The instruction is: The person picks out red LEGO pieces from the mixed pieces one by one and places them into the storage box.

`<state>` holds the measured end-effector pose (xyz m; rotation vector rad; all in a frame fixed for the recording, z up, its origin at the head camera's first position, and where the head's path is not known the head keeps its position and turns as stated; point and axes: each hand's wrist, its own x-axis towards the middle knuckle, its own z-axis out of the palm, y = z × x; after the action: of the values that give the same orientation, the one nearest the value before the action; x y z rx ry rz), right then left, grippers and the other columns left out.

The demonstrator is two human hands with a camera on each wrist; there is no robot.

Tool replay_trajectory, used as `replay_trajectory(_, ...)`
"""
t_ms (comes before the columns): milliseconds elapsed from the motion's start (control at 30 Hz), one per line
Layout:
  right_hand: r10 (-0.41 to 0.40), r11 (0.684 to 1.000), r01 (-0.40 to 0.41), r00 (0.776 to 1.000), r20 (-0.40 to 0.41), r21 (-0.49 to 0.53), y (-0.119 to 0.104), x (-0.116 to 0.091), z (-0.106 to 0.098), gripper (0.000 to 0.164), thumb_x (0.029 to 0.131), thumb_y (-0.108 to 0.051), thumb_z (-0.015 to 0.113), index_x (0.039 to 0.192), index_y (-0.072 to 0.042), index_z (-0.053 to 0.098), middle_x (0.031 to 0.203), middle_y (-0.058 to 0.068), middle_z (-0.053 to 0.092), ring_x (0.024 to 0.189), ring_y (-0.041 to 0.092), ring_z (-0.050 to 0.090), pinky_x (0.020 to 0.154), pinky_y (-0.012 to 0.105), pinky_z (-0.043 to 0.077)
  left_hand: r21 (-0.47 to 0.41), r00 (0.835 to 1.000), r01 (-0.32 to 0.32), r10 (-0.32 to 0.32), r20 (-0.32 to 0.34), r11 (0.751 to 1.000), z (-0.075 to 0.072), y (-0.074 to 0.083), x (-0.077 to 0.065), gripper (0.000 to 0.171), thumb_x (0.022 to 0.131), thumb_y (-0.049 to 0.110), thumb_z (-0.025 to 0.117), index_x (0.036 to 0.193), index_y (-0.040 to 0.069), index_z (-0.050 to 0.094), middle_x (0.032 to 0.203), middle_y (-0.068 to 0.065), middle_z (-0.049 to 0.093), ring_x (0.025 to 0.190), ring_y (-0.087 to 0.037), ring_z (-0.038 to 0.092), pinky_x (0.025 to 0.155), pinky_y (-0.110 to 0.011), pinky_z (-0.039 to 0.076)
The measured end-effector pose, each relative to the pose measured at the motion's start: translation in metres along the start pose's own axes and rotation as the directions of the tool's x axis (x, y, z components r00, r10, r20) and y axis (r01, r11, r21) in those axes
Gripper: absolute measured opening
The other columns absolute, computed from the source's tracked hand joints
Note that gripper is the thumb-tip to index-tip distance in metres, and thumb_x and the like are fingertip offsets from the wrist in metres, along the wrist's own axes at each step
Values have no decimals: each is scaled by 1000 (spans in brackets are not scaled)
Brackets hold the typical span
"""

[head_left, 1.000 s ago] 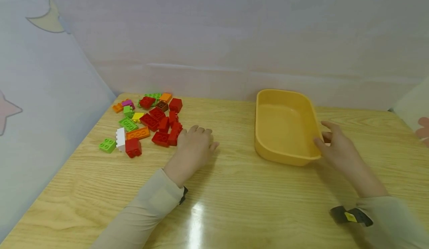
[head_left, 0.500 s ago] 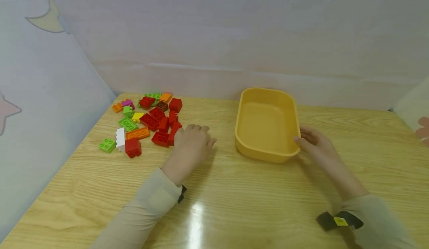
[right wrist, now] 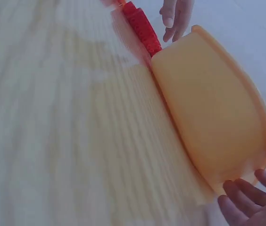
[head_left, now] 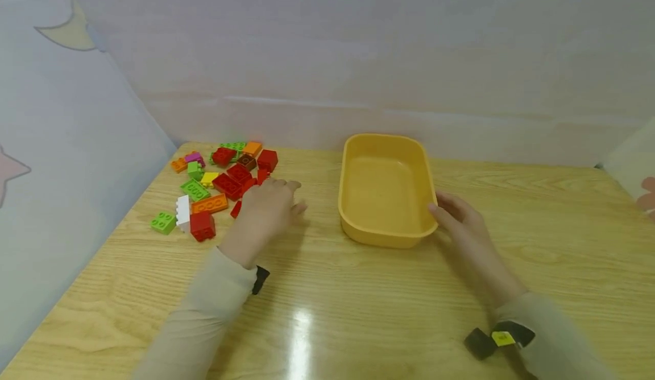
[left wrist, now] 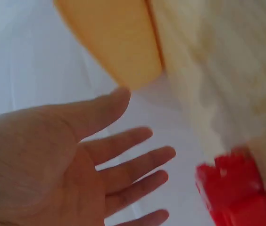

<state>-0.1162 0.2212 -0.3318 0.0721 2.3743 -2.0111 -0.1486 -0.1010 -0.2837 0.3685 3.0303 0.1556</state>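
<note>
A yellow plastic bin [head_left: 389, 238] stands on the table, with nothing inside. My right hand [head_left: 468, 229] holds its right side, the thumb at the rim and the fingers [right wrist: 246, 195] against the outer wall. At the left, my left hand [head_left: 266, 215] hovers beside the pile of toy building bricks, fingers spread and palm bare in the left wrist view. Red bricks [head_left: 228, 185] lie nearest to it, some partly hidden under the hand. A red brick [left wrist: 234, 188] shows below the fingertips in the left wrist view.
Farther left lie a white brick [head_left: 183, 213], a red block [head_left: 202, 226], a lime green brick [head_left: 162, 223] and an orange brick [head_left: 210, 203]. Several more bricks sit toward the table's back left. A pale cloth wall [head_left: 307, 56] rises behind the table [head_left: 378, 312].
The bin has slid left across the table with my right hand on it. My left hand has shifted left, over the red bricks at the pile's right edge.
</note>
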Motion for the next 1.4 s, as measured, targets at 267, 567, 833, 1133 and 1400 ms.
replay_trajectory(267, -70, 994, 75, 996, -63, 84, 10, 8, 7, 59, 92, -35, 55, 137, 1, 43, 117, -5, 58, 98, 6, 58, 76, 10, 53, -56, 997, -37, 41, 69, 998, -22, -37, -4, 44, 88, 33, 61, 127, 12, 59, 126, -13, 64, 114, -33, 54, 88, -51, 52)
replay_trajectory(567, -156, 959, 118, 979, -130, -257, 18, 12, 11, 56, 96, -43, 43, 136, -5, 48, 130, 11, 56, 104, -2, 53, 81, 4, 45, -109, 979, 59, -37, 200, 992, -30, -58, -17, 40, 83, 22, 69, 119, 8, 62, 121, -17, 63, 105, -33, 55, 88, -53, 49)
replay_trajectory(833, -107, 986, 86, 985, -139, -145, 20, 6, 10, 58, 94, -42, 48, 137, -3, 47, 115, -11, 59, 96, -2, 57, 73, 4, 50, -167, 953, 132, -79, 291, 977, -23, -69, -16, 43, 85, 17, 65, 125, 5, 55, 128, -21, 55, 98, -31, 53, 82, -47, 50)
replay_trajectory(1133, -82, 994, 69, 985, -154, -86, 26, 13, 16, 61, 93, -43, 50, 136, 0, 47, 109, -16, 58, 92, -1, 58, 71, 5, 51, -89, 974, 62, -40, 223, 994, -14, -75, -8, 40, 79, 14, 71, 117, 6, 61, 122, -18, 60, 108, -34, 53, 93, -55, 47)
replay_trajectory(1400, -75, 977, 53, 992, -99, -205, 31, 14, 7, 64, 95, -48, 40, 140, -3, 42, 134, 10, 51, 97, -5, 56, 75, 3, 49, -87, 976, 50, -30, 215, 995, -3, -64, -4, 34, 82, 14, 67, 114, 4, 59, 118, -16, 63, 105, -32, 55, 93, -53, 48)
